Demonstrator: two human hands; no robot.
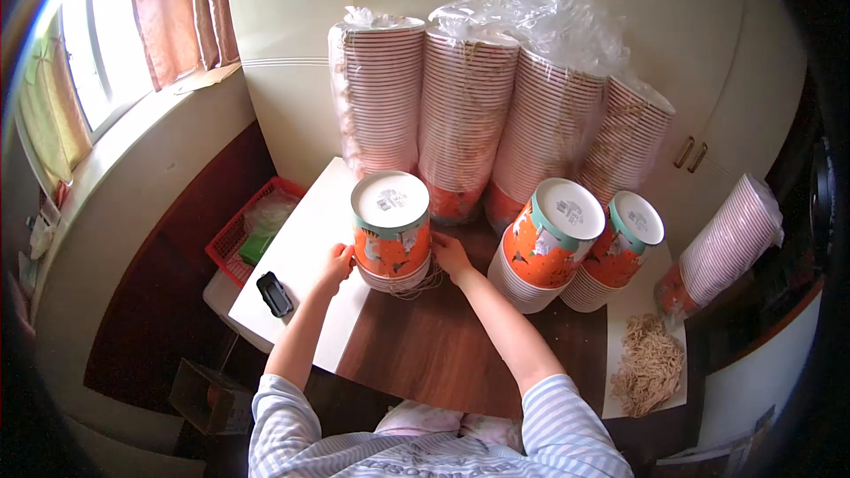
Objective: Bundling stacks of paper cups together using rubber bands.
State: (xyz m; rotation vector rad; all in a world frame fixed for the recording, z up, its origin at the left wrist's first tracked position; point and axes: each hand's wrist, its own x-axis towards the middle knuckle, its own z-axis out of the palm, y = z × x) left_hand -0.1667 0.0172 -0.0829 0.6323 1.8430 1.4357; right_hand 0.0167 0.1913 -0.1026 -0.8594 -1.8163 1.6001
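Directly ahead of me, a short upside-down stack of orange and teal paper buckets (392,252) stands on the table, its white base facing up. Thin tan twine (416,288) loops loosely round the lower rims at the front and right. My left hand (337,265) is closed at the stack's left side, fingertips against it; what they pinch is hidden. On the opposite side my right hand (452,257) is closed on the twine beside the rims. Two similar upside-down stacks, a nearer one (540,243) and another (617,248), stand to the right.
Tall plastic-wrapped bucket stacks (469,106) line the back, before white cabinets (292,0). A wrapped stack (722,243) leans at the right, near a tan twine pile (648,365). At left are a black tray-like object (274,294) and a red basket (228,243).
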